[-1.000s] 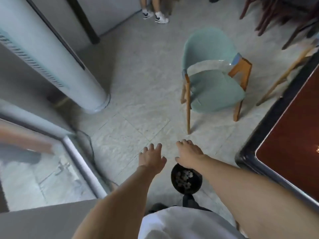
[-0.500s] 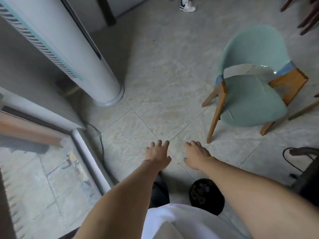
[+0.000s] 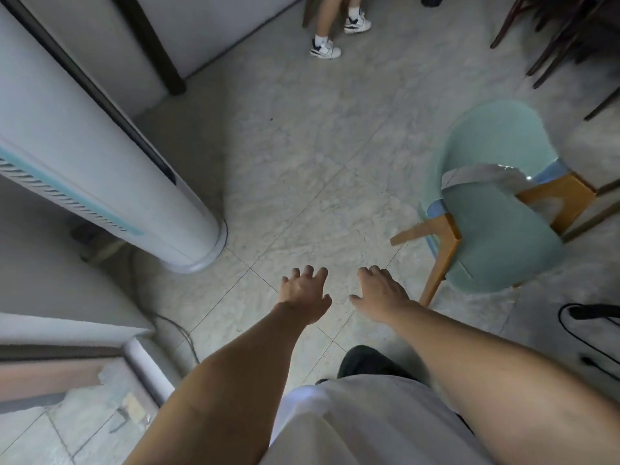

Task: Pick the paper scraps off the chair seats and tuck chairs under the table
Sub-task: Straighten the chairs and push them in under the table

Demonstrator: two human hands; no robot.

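A mint-green chair [image 3: 496, 236] with orange wooden legs stands on the tiled floor at the right, its back toward the top of the view. I see no paper scrap on its seat. My left hand [image 3: 305, 292] and my right hand [image 3: 380, 292] reach forward side by side over the floor, fingers spread, holding nothing. My right hand is just left of the chair's front leg, apart from it. The table is out of view.
A tall white floor-standing air conditioner [image 3: 100, 156] rises at the left, a cable on the floor beside it. Another person's legs and sneakers [image 3: 325, 48] are at the top. Dark chair legs [image 3: 550, 45] crowd the top right. A black cable [image 3: 583, 313] lies at the right edge.
The view has swung left: the dark table at the right has left the frame and the green chair has slid toward the right edge. Both hands stay open, held forward.
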